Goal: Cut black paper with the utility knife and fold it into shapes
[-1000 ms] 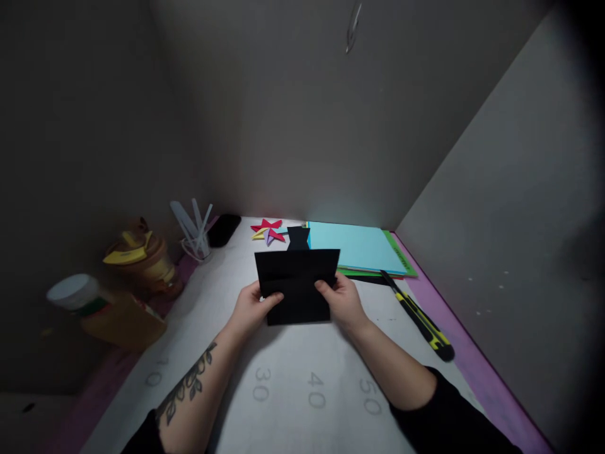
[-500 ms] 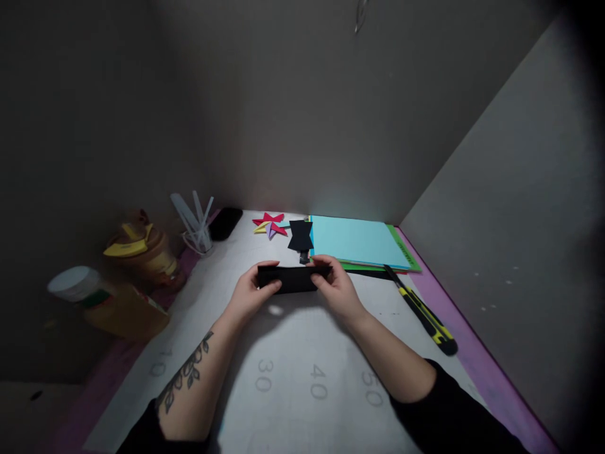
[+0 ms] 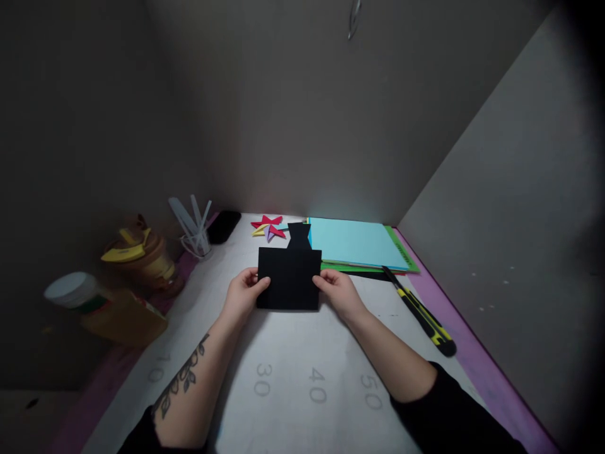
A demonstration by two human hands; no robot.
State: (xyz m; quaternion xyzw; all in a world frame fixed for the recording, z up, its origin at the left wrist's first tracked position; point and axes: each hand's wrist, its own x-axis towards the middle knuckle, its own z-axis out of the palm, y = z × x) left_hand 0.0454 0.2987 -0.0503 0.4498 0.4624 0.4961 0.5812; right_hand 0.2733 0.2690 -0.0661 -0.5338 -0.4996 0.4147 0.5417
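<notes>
Two opposite edges of the black sheet (image 3: 289, 280) are pinched by our left grip (image 3: 241, 296) and right grip (image 3: 343, 295), the sheet between them; for flatness, we should match thumb pressure and height, well inward of the utility knife (image 3: 421, 315) beyond the right grip.

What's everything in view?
Rectangular paper: one, black, in hands
Notched paper: one, black, behind it
Folded paper shapes: several, multicoloured, back
Paper stack: one, blue on top, right
Utility cutter: one, black/yellow, right
Phone-like slab: one, black, back left
Plastic cup of strips: one, clear, left
Round container: one, brown, left
Capped bottle: one, brownish, left
Numbered mat: one, white, beneath hands
Table: one, purple, beneath mat
Walls: several, grey, around
Wire loop: one, silvery, top
Left hand, right hand: two, black sleeves, holding paper
</notes>
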